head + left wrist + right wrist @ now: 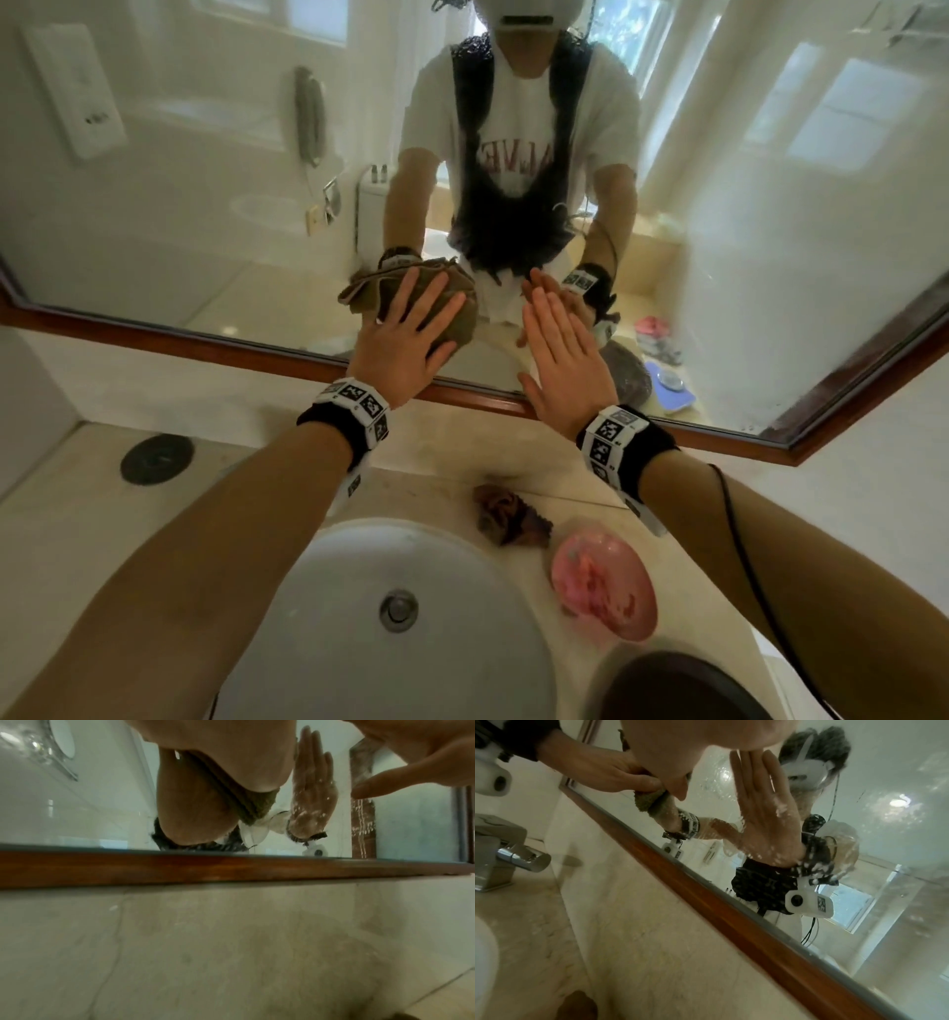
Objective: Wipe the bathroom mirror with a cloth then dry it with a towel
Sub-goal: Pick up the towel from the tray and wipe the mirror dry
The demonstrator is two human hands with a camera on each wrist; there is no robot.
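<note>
Counter below the mirror: white sink, pink dish, crumpled brown rag, chrome faucet. Left hand, fingers spread flat, presses the olive cloth against the lower glass just above the wooden frame. Right hand, fingers straight and together, lies flat on the glass just beside the cloth.

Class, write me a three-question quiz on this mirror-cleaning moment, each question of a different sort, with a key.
1. True or false: the left hand presses a cloth flat against the mirror.
2. What does the right hand hold?
A. a towel
B. a sponge
C. nothing
3. Fill in: on the counter right of the sink stands a pink ____.

Key:
1. true
2. C; it lies open, fingers straight, at the glass
3. bowl
</note>
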